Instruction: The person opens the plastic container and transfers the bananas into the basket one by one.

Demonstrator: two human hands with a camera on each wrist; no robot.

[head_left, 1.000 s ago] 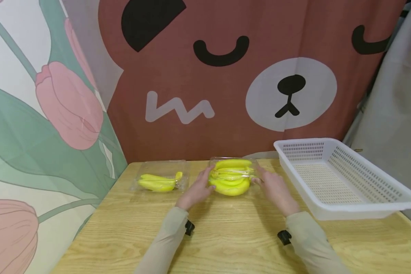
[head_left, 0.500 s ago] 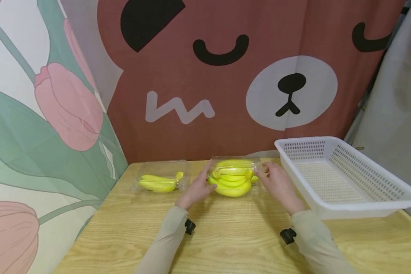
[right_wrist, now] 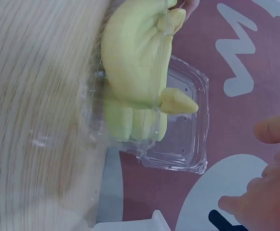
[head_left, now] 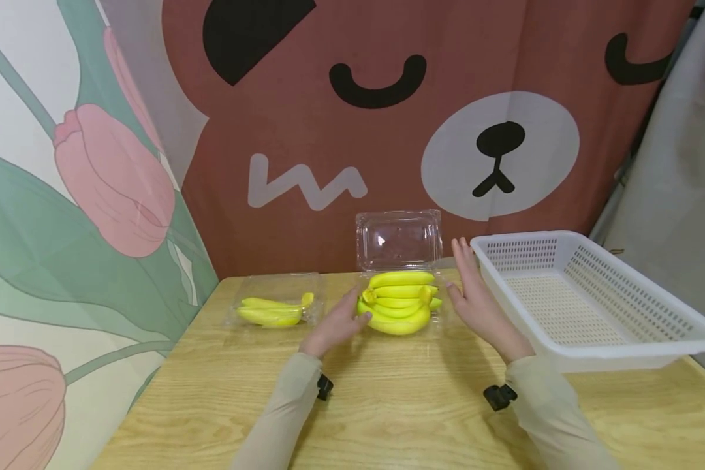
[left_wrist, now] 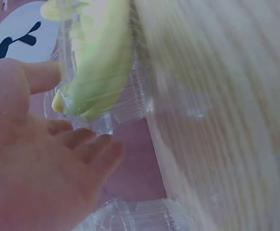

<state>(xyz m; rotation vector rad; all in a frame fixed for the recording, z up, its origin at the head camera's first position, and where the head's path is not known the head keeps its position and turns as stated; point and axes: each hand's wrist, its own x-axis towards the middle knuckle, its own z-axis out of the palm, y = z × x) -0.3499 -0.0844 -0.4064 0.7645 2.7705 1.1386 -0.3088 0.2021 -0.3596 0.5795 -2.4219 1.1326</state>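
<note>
A light wooden table (head_left: 388,405) is backed by a brown curtain printed with a bear face (head_left: 423,117). A white perforated plastic basket (head_left: 587,300) is set on the table to the right of the bunch of yellow bananas (head_left: 398,301), well clear of it. The bananas are seated in the base of a clear plastic clamshell box (head_left: 440,313), whose clear hinged lid (head_left: 398,239) is stood open and upright directly behind the bunch, against the curtain. A second clear plastic box holding smaller yellow bananas (head_left: 273,311) is lying shut to the left of the bunch, a little apart.

The left hand (head_left: 336,324) is placed at the left side of the bunch, its fingers loosely extended with the tips touching the edge of the box base. The right hand (head_left: 476,297) is raised just right of the bunch, with fingers straight and held together, nothing being gripped; contact with the box cannot be told.
</note>
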